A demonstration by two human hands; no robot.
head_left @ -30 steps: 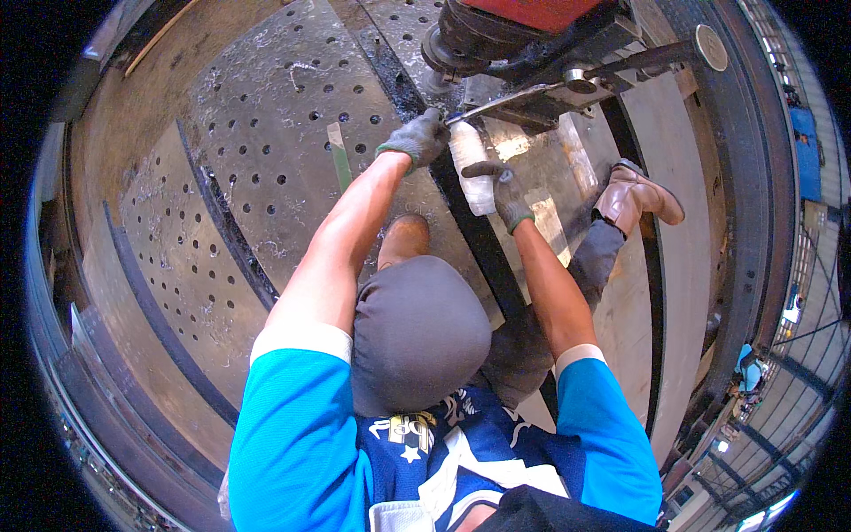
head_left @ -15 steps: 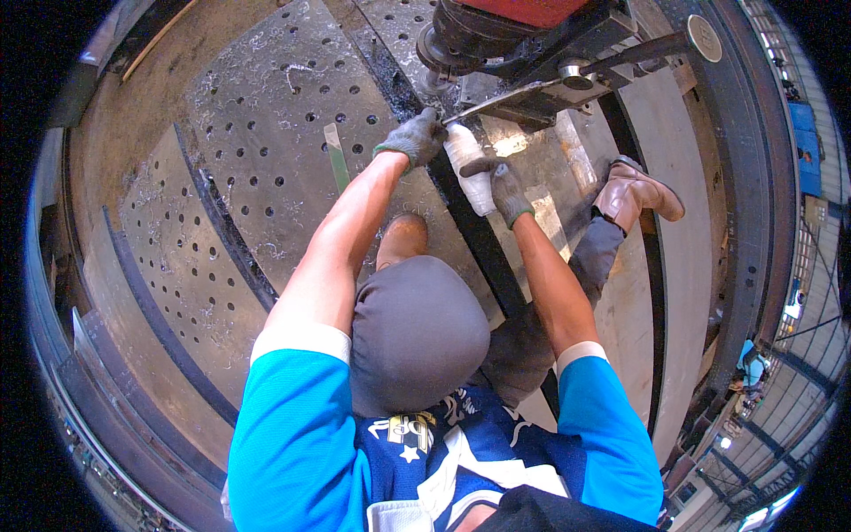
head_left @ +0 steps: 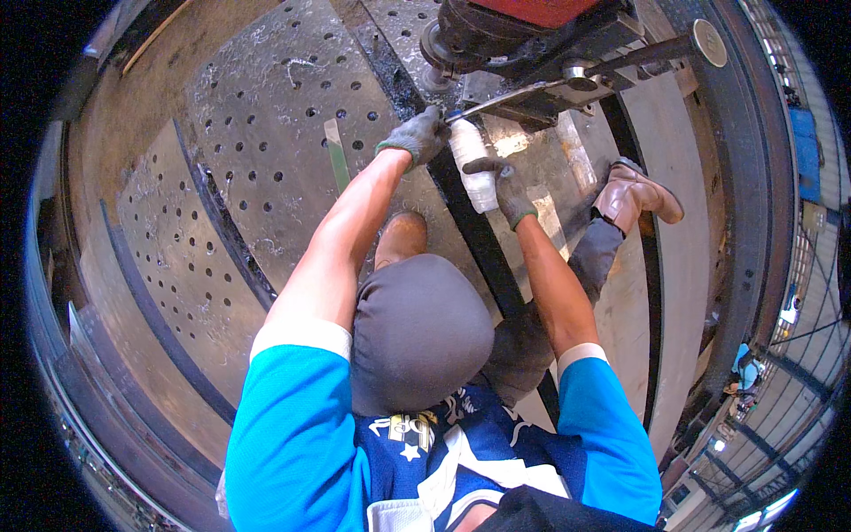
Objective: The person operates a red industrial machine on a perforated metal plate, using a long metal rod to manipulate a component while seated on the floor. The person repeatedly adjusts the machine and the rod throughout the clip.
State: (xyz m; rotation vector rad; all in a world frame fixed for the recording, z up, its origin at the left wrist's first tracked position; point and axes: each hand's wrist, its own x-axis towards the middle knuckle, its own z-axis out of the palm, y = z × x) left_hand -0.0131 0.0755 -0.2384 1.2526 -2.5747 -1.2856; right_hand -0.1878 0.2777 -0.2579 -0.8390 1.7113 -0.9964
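Drilled steel plates (head_left: 285,241) underfoot, right hand (head_left: 511,192) wrapped round a whitish plastic bottle (head_left: 473,160) below the red-and-black drill (head_left: 492,43); left hand (head_left: 420,136) curled up top, can't tell on what. Looks like positioning, next needs steadiness imo.

The scene is brightly lit; glare is reflected by the steel plate (head_left: 510,144), straight edges are bowed toward the rim, and the corners are lost in grainy black.

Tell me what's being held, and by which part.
The right hand holds a bottle about its middle. The left hand is by the bottle's far end; whether it grips cannot be told.
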